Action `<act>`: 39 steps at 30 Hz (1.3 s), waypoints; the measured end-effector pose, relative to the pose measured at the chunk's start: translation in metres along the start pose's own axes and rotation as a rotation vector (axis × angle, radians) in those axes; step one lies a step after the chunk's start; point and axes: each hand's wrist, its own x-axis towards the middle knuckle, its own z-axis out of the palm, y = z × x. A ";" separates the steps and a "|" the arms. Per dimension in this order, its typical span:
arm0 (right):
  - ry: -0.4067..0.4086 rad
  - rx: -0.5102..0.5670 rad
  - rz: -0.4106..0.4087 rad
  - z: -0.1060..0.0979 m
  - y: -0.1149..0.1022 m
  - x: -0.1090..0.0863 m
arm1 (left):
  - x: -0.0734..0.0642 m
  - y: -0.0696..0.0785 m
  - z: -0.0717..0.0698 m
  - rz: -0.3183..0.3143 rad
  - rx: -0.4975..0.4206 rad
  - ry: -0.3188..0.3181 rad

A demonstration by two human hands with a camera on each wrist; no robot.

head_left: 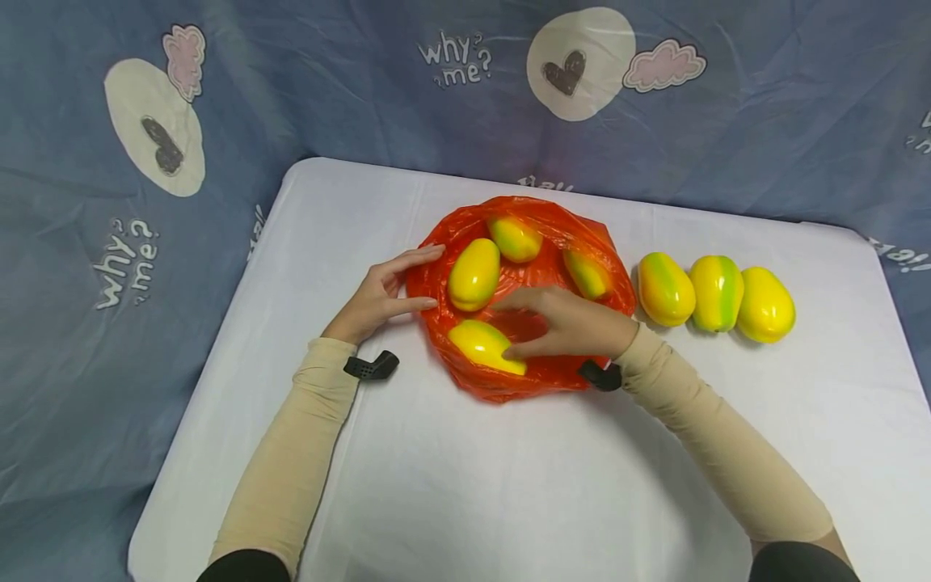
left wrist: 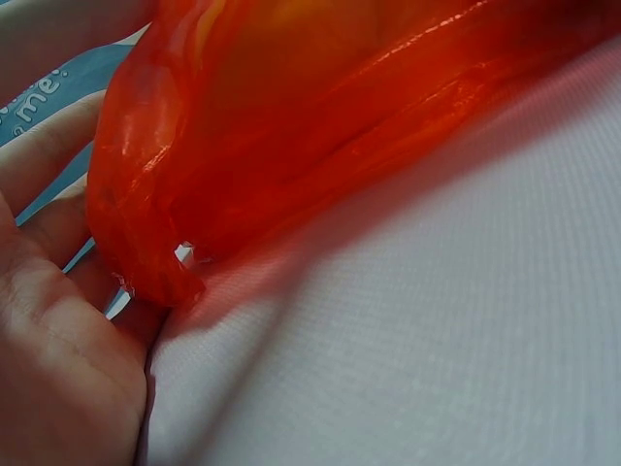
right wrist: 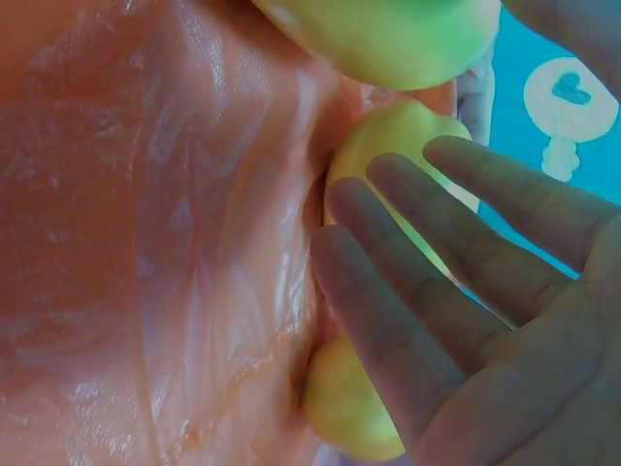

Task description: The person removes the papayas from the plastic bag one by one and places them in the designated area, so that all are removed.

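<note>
A red plastic bag (head_left: pixel 502 388) lies spread wide on the table, several glossy yellow-green mangoes inside it. One mango (head_left: pixel 474 275) sits toward its left, another (head_left: pixel 515 239) at the back, and a third (head_left: pixel 587 275) at the right, partly covered. My left hand (head_left: pixel 381 293) is at the bag's left rim, fingers extended along the red plastic (left wrist: pixel 146 194). Over the bag's middle reaches my right hand (head_left: pixel 563 322), its thumb tip at the front mango (head_left: pixel 480 343). Seen from the right wrist, the fingers (right wrist: pixel 388 311) are straight, in front of a mango (right wrist: pixel 388 146).
To the right of the bag, three more mangoes (head_left: pixel 716 293) stand in a row on the white-covered table (head_left: pixel 509 485). A blue printed cloth (head_left: pixel 349 89) hangs behind the table. Black wrist devices (head_left: pixel 372 366) are worn on both arms.
</note>
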 end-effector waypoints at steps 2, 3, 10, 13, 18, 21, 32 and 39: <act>-0.004 0.004 -0.009 0.001 0.000 0.002 | 0.000 0.001 0.000 0.002 0.001 0.001; -0.006 0.007 -0.010 0.002 -0.001 0.002 | 0.000 0.001 0.000 0.002 0.001 0.001; -0.035 0.003 -0.019 0.008 -0.005 0.008 | 0.000 0.001 0.000 0.001 -0.001 0.001; -0.050 0.003 -0.023 0.011 -0.006 0.010 | 0.001 0.001 0.000 -0.002 0.001 0.002; -0.064 -0.017 -0.030 0.015 -0.007 0.012 | 0.001 0.000 0.000 0.002 0.003 0.002; -0.064 -0.023 -0.040 0.016 -0.008 0.012 | 0.002 0.000 0.000 0.010 0.006 0.001; -0.056 -0.015 -0.058 0.021 -0.010 0.012 | 0.001 0.001 0.000 -0.001 0.009 0.006; -0.023 -0.010 -0.072 0.022 -0.011 0.011 | 0.000 0.000 0.000 -0.004 -0.001 0.005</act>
